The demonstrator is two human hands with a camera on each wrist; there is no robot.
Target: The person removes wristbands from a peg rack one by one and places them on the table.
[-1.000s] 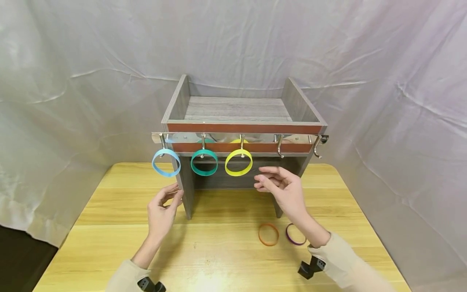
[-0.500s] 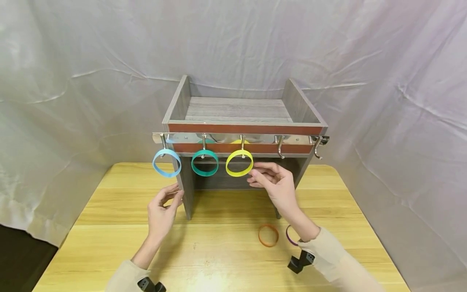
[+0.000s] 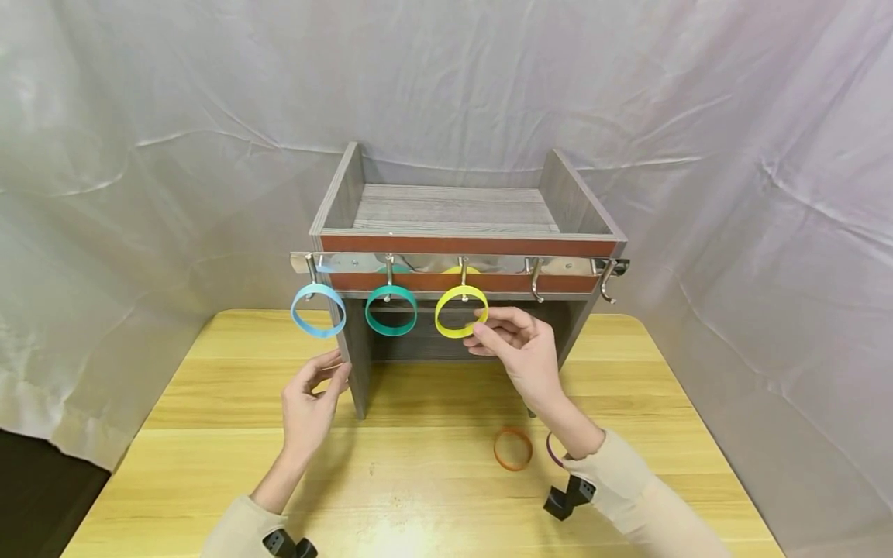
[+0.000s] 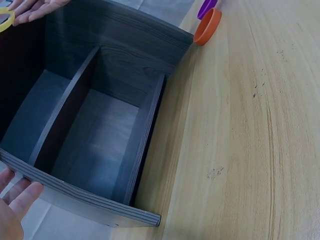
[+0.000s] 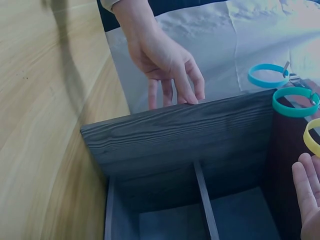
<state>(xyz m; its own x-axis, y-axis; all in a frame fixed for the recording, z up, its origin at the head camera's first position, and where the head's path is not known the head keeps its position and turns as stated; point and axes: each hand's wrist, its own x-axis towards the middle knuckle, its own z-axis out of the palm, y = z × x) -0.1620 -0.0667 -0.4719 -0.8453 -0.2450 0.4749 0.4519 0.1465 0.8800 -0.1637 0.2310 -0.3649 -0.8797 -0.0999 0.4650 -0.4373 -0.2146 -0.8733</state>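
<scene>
My right hand (image 3: pixel 528 356) pinches the lower right of a yellow wristband (image 3: pixel 452 333) between thumb and fingers. That band hangs on the middle hook (image 3: pixel 463 271) of a metal hook rail. On the left, my left hand (image 3: pixel 308 403) grips the front edge of the grey wooden shelf's side panel (image 3: pixel 357 376), thumb on the edge and fingers on the outer face, as the right wrist view shows. A light blue wristband (image 3: pixel 318 334) and a green wristband (image 3: pixel 391 332) hang on the two hooks to the left of the yellow one.
Two bare hooks are at the rail's right end, including the outermost hook (image 3: pixel 607 283). An orange wristband (image 3: pixel 515 468) and a purple wristband (image 3: pixel 553 454), partly behind my right sleeve, lie on the wooden table (image 3: pixel 418 488). Grey cloth (image 3: pixel 446 85) surrounds the table.
My right hand has moved left to the yellow wristband and taken hold of it. The band has shifted slightly right on its hook. My left hand has stayed on the panel.
</scene>
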